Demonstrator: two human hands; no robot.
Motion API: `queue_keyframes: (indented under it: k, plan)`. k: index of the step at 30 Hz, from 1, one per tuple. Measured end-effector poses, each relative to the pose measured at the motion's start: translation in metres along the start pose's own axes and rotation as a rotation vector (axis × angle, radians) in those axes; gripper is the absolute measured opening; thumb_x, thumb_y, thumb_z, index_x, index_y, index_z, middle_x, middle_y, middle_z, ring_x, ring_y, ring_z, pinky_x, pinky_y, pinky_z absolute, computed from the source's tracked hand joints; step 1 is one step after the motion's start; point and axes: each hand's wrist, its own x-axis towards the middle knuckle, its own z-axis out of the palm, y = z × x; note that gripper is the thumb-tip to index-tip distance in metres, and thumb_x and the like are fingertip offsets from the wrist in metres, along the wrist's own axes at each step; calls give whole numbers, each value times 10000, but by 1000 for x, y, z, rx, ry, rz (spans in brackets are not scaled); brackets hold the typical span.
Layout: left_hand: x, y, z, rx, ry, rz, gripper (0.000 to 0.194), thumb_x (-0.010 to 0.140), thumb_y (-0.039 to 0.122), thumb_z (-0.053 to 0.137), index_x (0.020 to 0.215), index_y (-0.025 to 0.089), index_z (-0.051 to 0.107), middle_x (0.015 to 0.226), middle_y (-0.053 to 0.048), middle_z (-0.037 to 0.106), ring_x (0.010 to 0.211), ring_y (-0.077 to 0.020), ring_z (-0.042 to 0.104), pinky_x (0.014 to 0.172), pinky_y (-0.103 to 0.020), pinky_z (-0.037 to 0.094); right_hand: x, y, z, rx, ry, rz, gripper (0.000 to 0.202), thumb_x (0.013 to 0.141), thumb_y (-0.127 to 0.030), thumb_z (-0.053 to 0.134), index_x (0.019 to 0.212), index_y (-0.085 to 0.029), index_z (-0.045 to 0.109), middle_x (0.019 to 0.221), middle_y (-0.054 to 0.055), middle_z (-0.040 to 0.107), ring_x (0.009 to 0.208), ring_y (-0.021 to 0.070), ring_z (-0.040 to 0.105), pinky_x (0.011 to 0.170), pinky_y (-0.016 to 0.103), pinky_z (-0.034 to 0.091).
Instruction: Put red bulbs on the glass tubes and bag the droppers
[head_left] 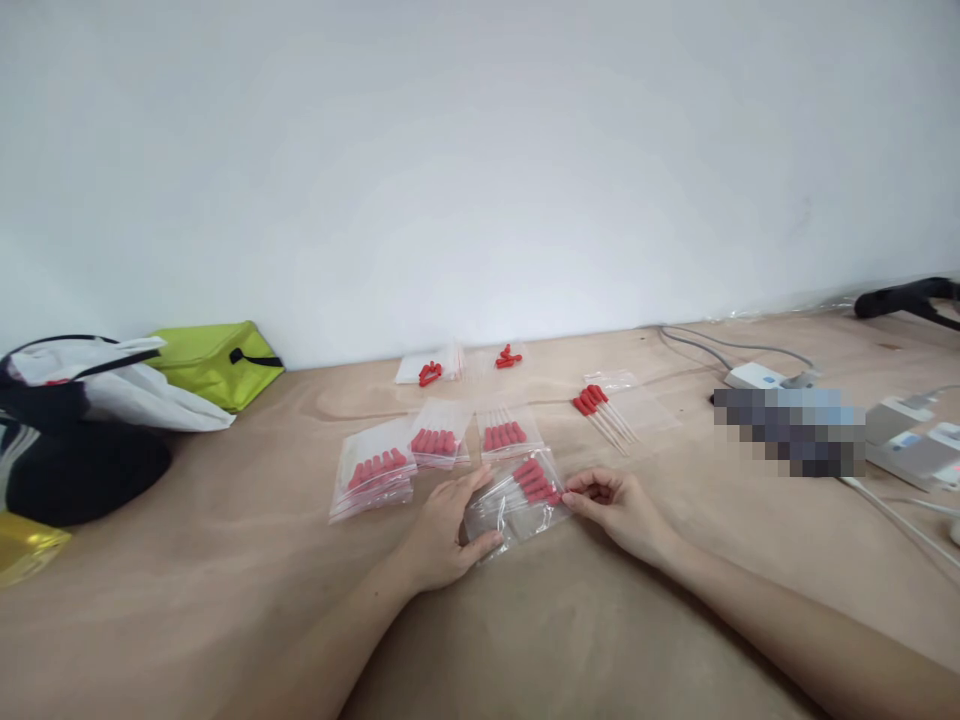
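My left hand (450,528) is at the near end of a clear plastic zip bag (517,535), with the thumb on its front edge and the fingers at its far edge. Inside the bag lie several white sticks with red heads (534,480). At the bag's right edge, my right hand (615,510) pinches it by the corner between thumb and fingertips, close to the red heads. Three groups of filled zip bags (375,470) lie just beyond and left of my hands. Loose red-headed sticks (604,412) rest to the right, partly over a flat clear bag (637,405).
Near the wall are two small piles of red caps (508,357), one on white plastic bags (407,369). A yellow-green bag (217,360) and a black item (82,470) stand left. Power strips (757,377), cables and a pixelated object (787,430) occupy the right.
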Motion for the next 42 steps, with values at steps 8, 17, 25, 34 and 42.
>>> queue_keyframes:
  k: [8,17,25,34,42]
  plan:
    - [0,0,0,-13,-8,-6,660,746,333,578,1315,234,260,1280,-77,464,1180,-258,402,979,-449,312,0,-4,1,-20,-2,1,286,668,-450,608,710,-174,546,622,0,593,591,127,542,551,253,405]
    - [0,0,0,-21,3,23,648,734,310,589,1305,237,292,1292,-73,450,1183,-257,402,986,-443,314,7,-11,-1,71,-20,159,501,560,-415,703,955,-194,488,669,-19,601,427,73,465,344,180,295]
    - [-3,2,-5,-78,-91,78,648,729,301,594,1303,245,299,1306,-61,433,1196,-239,387,993,-418,320,30,-10,-2,51,-120,272,359,530,-354,737,770,-149,566,570,-35,567,404,65,453,376,194,340]
    - [-3,-1,-4,-92,-11,80,621,775,345,548,1311,215,262,1357,-78,350,1253,-239,301,1027,-409,284,27,-19,-17,249,-309,226,292,585,-379,716,667,-152,553,583,-36,577,483,68,494,474,192,387]
    - [0,-5,0,-52,62,17,488,849,310,439,1294,208,266,1324,-82,381,1218,-213,352,1013,-399,309,56,-19,-48,701,-122,169,155,672,-231,672,789,-181,582,734,12,658,649,136,620,629,268,522]
